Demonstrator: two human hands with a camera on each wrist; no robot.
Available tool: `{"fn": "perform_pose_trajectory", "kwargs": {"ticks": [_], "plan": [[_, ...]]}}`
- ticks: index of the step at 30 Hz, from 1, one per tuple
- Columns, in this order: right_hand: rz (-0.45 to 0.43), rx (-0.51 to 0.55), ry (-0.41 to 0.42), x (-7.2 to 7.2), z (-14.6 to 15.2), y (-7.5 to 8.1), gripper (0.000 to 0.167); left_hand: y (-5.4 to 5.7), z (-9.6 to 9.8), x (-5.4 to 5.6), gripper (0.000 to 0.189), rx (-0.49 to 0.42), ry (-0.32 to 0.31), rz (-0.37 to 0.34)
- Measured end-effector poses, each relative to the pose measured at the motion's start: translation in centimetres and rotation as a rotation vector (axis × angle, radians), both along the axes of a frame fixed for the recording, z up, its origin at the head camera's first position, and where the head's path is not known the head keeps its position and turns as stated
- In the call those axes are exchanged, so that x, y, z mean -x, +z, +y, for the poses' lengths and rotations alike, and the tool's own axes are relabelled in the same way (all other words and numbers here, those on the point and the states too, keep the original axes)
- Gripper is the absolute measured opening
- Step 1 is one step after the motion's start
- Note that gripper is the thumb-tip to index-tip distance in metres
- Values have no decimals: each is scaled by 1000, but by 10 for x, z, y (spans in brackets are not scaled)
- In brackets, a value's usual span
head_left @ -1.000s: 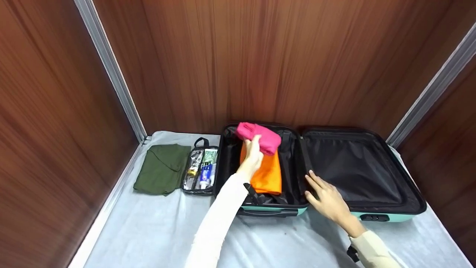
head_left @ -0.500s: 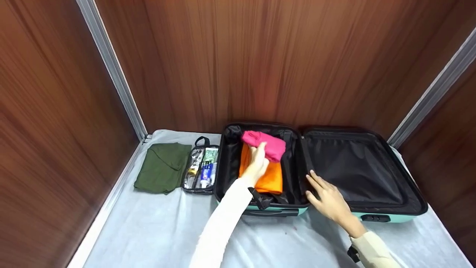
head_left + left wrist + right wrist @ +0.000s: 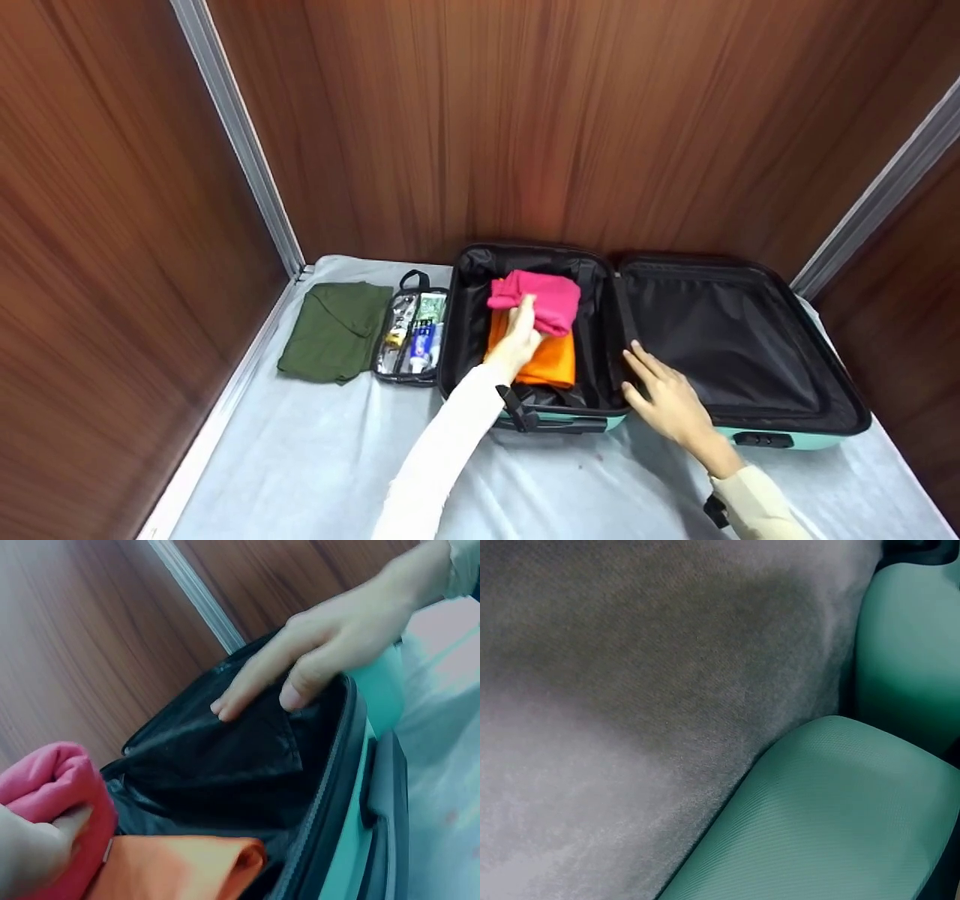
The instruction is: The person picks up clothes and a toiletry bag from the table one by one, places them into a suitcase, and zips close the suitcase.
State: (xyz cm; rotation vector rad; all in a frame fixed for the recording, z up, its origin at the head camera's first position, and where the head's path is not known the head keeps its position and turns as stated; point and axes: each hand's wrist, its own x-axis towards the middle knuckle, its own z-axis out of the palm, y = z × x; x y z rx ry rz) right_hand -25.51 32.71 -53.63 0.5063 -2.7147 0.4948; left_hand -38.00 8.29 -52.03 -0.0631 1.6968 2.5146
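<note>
In the head view my left hand grips a folded pink cloth, thumb on top, low over a folded orange cloth. Both lie within the left half of an open green suitcase with black lining. The left wrist view shows the pink cloth bunched in my fingers beside the orange cloth. My right hand has its fingers spread and extended at the middle edge between the two suitcase halves. The right wrist view holds only the green shell and the sheet; the hand is out of it.
Left of the suitcase lies a clear toiletry bag with tubes inside, and beside it a folded dark green garment. The suitcase's other half lies open to the right. Wooden panels rise behind and at both sides.
My left hand has brought the pink cloth down and toward me over the orange cloth. My right hand has stayed at the suitcase edge; the view has shifted slightly.
</note>
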Motion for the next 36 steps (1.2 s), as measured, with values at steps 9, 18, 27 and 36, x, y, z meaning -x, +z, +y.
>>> {"fn": "perform_pose_trajectory", "kwargs": {"ticks": [9,18,27,36], "plan": [[33,-5,5,1,2,-1,55,39,-7,-38,41,-45,19,-214],[33,6,13,1,0,-2,55,33,-13,-39,15,33,83,-176],[21,1,5,2,2,-2,55,30,-23,-42,40,31,101,-155],[-5,-3,-4,1,0,-1,54,28,-36,-43,84,-59,142,-125]]}}
